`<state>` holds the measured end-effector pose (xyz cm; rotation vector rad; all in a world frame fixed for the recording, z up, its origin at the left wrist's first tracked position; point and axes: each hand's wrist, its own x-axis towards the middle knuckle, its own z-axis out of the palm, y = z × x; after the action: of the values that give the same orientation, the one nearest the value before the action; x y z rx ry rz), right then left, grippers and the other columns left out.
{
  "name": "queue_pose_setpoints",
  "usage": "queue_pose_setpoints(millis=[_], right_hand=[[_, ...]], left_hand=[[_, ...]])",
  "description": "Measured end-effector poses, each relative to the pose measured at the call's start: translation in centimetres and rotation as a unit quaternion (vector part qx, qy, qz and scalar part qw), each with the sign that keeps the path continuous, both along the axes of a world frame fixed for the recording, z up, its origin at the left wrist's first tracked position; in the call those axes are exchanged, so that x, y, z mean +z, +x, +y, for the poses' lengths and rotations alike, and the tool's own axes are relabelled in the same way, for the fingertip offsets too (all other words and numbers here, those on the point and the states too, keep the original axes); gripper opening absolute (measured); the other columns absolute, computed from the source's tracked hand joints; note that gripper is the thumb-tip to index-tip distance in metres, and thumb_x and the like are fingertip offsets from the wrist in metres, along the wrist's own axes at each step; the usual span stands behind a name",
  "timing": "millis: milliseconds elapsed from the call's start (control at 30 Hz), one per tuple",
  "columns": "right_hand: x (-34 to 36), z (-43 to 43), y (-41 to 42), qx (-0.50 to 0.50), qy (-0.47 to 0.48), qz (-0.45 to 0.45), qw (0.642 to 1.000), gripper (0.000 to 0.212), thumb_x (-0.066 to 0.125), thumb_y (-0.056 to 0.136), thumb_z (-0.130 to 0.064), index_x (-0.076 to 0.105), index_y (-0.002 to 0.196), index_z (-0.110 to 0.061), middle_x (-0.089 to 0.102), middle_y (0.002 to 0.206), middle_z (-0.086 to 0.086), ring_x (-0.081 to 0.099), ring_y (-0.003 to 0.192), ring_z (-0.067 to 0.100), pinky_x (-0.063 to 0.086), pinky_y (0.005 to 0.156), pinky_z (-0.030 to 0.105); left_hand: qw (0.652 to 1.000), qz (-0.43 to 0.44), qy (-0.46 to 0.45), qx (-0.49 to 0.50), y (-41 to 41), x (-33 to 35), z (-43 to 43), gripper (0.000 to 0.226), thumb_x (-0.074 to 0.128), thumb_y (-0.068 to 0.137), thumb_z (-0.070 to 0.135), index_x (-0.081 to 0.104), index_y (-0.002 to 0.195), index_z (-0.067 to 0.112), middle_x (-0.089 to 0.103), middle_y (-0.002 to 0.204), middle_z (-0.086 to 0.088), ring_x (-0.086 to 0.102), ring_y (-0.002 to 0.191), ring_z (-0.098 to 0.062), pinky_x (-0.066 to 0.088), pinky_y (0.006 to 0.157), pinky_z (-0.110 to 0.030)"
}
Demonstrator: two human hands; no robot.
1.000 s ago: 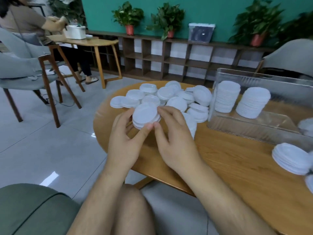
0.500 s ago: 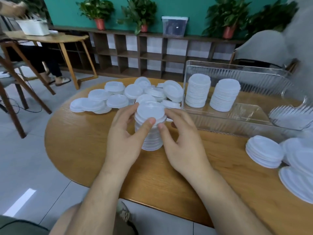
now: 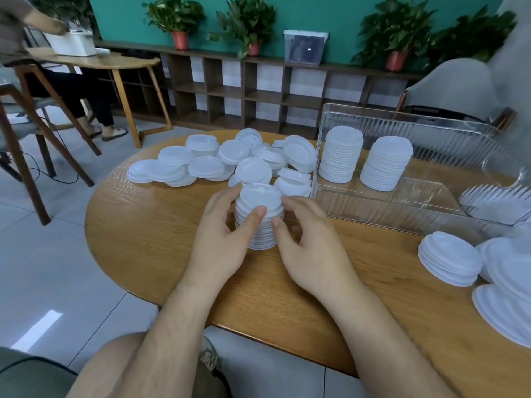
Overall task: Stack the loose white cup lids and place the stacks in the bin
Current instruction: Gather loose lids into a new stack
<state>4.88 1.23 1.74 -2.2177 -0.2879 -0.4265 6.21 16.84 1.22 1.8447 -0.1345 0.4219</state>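
Observation:
A tall stack of white cup lids (image 3: 260, 219) stands on the round wooden table (image 3: 149, 234) in front of me. My left hand (image 3: 221, 242) grips its left side, thumb on the top lid's rim. My right hand (image 3: 311, 248) curls round its right side, thumb and index finger touching it. Behind the stack lies a pile of loose white lids (image 3: 227, 160). To the right, the clear ribbed bin (image 3: 402, 114) holds two lid stacks, one on the left (image 3: 340, 155) and one on the right (image 3: 385, 163).
More lids lie in short stacks at the table's right edge (image 3: 449, 258). A clear ribbed piece (image 3: 494, 202) lies by the bin's right end. A person sits at another wooden table (image 3: 94, 60) at the back left, with wooden chairs (image 3: 26, 156) nearby. A grey chair (image 3: 454, 87) stands behind the bin.
A second ago both hands held a few lids up. They set them onto the tall stack on the table and now hold that stack by its sides.

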Motion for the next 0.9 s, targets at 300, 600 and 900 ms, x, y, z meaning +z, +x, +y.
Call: queue_pose_setpoints(millis=[300, 600, 900], right_hand=[[0.0, -0.1, -0.2, 0.009, -0.008, -0.002, 1.000, 0.048, 0.057, 0.101, -0.028, 0.050, 0.147, -0.016, 0.048, 0.143, -0.008, 0.050, 0.128, 0.006, 0.047, 0.106, 0.035], [-0.2, -0.6, -0.6, -0.009, 0.025, -0.023, 0.999, 0.031, 0.067, 0.090, -0.033, 0.064, 0.119, -0.023, 0.057, 0.115, -0.016, 0.063, 0.088, 0.002, 0.054, 0.075, 0.026], [-0.2, 0.2, -0.7, 0.057, 0.048, -0.014, 0.997, 0.030, 0.069, 0.093, -0.034, 0.067, 0.122, -0.026, 0.059, 0.115, -0.018, 0.065, 0.095, 0.007, 0.051, 0.071, 0.018]], left_hand=[[1.000, 0.007, 0.008, -0.005, -0.1, 0.0, 0.2, 0.049, 0.069, 0.092, 0.038, 0.057, 0.139, 0.028, 0.057, 0.133, 0.015, 0.053, 0.125, 0.000, 0.045, 0.108, -0.028], [0.998, 0.027, 0.011, -0.052, -1.1, 0.4, 1.8, 0.046, 0.085, 0.078, 0.032, 0.065, 0.120, 0.026, 0.065, 0.121, 0.008, 0.063, 0.110, -0.002, 0.053, 0.089, -0.020], [0.995, 0.040, 0.020, -0.085, -0.8, 1.5, 4.9, 0.057, 0.091, 0.066, 0.043, 0.063, 0.112, 0.024, 0.067, 0.115, 0.008, 0.062, 0.106, 0.000, 0.050, 0.079, -0.014]])
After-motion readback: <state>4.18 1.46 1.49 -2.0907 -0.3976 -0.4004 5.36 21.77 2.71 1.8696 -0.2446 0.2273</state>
